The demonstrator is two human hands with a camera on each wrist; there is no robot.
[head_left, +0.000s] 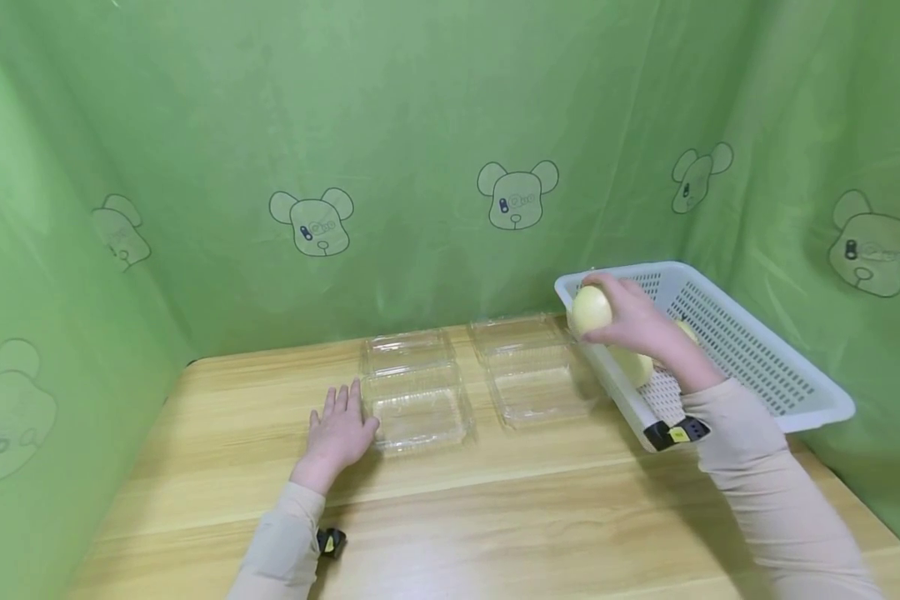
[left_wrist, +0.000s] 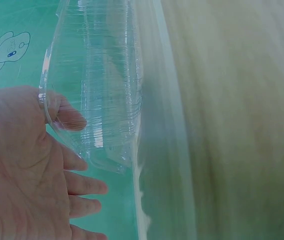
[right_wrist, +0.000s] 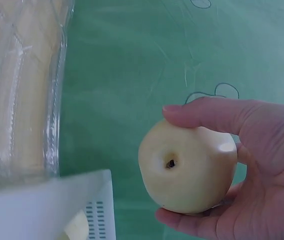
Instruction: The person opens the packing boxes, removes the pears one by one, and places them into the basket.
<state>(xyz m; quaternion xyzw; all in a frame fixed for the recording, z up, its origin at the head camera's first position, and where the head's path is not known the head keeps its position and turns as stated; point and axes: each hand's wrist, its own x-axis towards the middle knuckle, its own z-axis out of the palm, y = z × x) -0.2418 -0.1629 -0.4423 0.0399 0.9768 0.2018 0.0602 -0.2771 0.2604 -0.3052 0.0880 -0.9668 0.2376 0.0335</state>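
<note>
My right hand (head_left: 630, 317) grips a round, pale yellow pear (head_left: 592, 310) above the left side of the white plastic basket (head_left: 750, 342). In the right wrist view thumb and fingers wrap the pear (right_wrist: 182, 165), its dark-centred hollow facing the camera. Other pale yellow pears (head_left: 636, 368) lie in the basket, partly hidden by my right hand and forearm. My left hand (head_left: 341, 433) lies beside a clear plastic clamshell box (head_left: 420, 417), fingers straight. In the left wrist view its thumb overlaps the edge of the clear box (left_wrist: 97, 85), seen through the plastic.
A second clear clamshell box (head_left: 536, 392) sits open between the first box and the basket, lid side toward the back. Both boxes rest on a wooden table (head_left: 435, 525). Green curtains (head_left: 412, 100) with bear-head prints close off the back and both sides.
</note>
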